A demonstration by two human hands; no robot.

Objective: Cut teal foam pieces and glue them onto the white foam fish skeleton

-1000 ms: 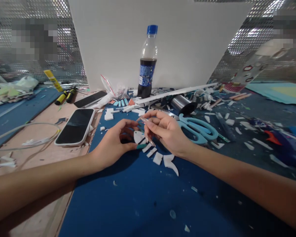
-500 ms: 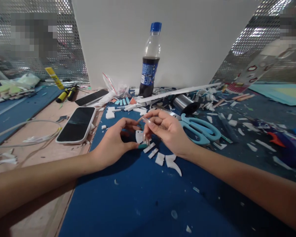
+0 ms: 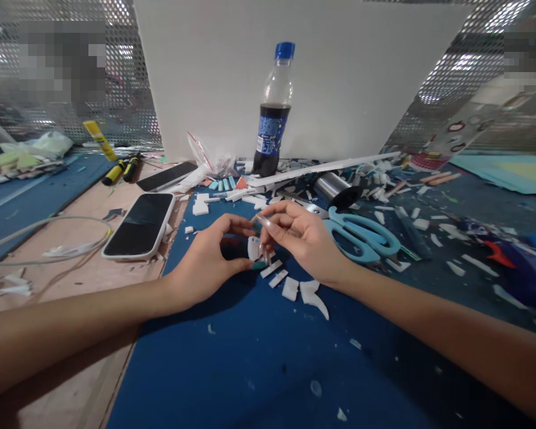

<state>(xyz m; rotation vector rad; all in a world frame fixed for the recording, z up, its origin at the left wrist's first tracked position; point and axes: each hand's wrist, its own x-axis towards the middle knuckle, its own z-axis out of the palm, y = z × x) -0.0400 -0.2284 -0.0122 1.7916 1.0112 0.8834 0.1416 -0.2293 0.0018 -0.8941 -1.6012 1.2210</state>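
Observation:
Both hands meet over the blue mat. My left hand (image 3: 209, 256) curves in a loose C, its thumb and fingers apart; the green-nailed thumb tip lies beside a rounded white piece with small dark dots (image 3: 253, 246). My right hand (image 3: 301, 241) has thumb and index finger drawn together in a pinch near the left fingertips; what is between them, if anything, is too small to see. Under the right hand, small white foam strips (image 3: 277, 278) lie in a curved row, followed by a white block (image 3: 290, 288) and a curved, pointed white piece (image 3: 313, 297).
Blue-handled scissors (image 3: 361, 237) and a wire spool (image 3: 336, 189) lie beyond my right hand. A cola bottle (image 3: 272, 128) stands before a white board (image 3: 339, 71). A phone (image 3: 139, 226) lies to the left. White scraps (image 3: 201, 205) litter the blue mat (image 3: 232, 357).
Almost nothing differs. The view has shifted very slightly; both hands keep nearly the same pose, and the white pieces stay in their row.

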